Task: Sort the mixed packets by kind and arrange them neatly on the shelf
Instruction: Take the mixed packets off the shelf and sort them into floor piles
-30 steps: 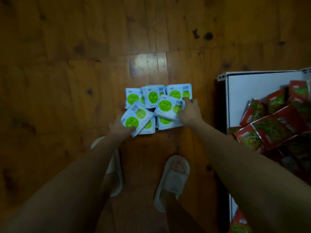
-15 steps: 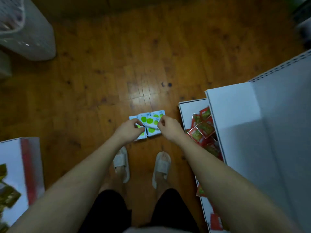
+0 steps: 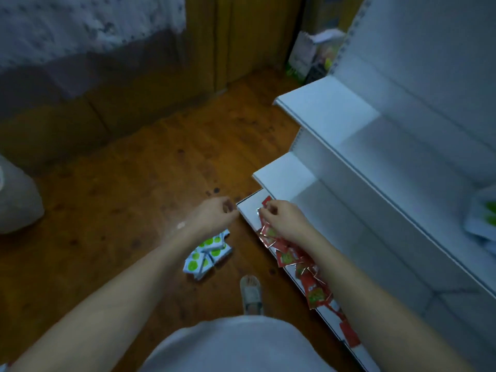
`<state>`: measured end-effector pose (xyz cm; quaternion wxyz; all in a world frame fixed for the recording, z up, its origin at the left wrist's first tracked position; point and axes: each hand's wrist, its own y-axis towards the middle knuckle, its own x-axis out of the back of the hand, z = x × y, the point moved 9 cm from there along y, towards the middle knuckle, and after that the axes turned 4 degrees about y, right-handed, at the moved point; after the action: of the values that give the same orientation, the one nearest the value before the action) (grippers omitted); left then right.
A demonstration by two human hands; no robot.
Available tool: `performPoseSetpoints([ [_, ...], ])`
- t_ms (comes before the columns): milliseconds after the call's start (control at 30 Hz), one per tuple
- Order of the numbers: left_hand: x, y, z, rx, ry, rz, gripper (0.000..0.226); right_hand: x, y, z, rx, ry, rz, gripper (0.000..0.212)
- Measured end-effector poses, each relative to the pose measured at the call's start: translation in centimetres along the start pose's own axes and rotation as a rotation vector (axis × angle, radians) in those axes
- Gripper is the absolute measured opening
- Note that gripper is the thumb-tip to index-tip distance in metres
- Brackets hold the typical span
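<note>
A heap of white packets with green circles (image 3: pixel 208 251) lies on the wooden floor, partly under my left forearm. Red packets (image 3: pixel 287 255) are strewn along the white bottom shelf (image 3: pixel 248 208) at the right. My left hand (image 3: pixel 214 214) hovers above the floor beside the shelf corner, fingers loosely curled and holding nothing. My right hand (image 3: pixel 283 221) is over the near end of the red packets with its fingers curled; one red corner shows just beyond the fingertips, and blur hides whether it is pinched.
The white shelf unit has two bare upper boards (image 3: pixel 330 111) rising to the right. A few white and green packets (image 3: pixel 483 218) sit on a board at the far right. A plastic bag (image 3: pixel 16 205) is at the left, and my slipper (image 3: pixel 251 294) is below.
Both hands have let go of the white packets on the floor and moved up and right to the shelf. The view has risen and swung towards the shelf unit.
</note>
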<state>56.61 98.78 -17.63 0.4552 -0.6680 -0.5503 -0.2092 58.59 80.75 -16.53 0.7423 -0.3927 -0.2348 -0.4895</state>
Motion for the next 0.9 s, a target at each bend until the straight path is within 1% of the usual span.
performPoseSetpoints([
  [67,0.1,-0.5,-4.8,-0.138,0.050,0.026,0.025,3.1,-2.8,-1.4,-0.052,0.082,-0.136,0.035],
  [133,0.5,-1.1,-9.0,-0.230,0.054,0.028,0.025,5.5,-4.7,-2.4,-0.087,0.127,-0.212,0.036],
  [267,1.1,-3.4,-18.8,-0.423,0.083,0.008,0.023,12.2,-10.4,-5.0,-0.147,0.185,-0.413,0.037],
  [433,0.4,-6.8,-29.2,-0.603,0.120,-0.009,0.025,19.6,-17.1,-8.4,-0.189,0.215,-0.641,0.031],
  [500,-0.7,-8.1,-32.5,-0.649,0.123,0.013,0.024,21.8,-19.4,-9.9,-0.189,0.247,-0.698,0.032],
  [633,-3.5,-10.5,-38.4,-0.714,0.110,0.033,0.019,24.7,-23.1,-13.3,-0.206,0.312,-0.731,0.031],
  [733,-6.0,-12.0,-41.9,-0.738,0.093,0.041,0.017,25.8,-25.4,-16.1,-0.228,0.351,-0.710,0.030],
  [900,-10.7,-13.2,-44.8,-0.713,0.051,0.092,0.013,26.2,-28.0,-22.2,-0.269,0.423,-0.649,0.026],
])
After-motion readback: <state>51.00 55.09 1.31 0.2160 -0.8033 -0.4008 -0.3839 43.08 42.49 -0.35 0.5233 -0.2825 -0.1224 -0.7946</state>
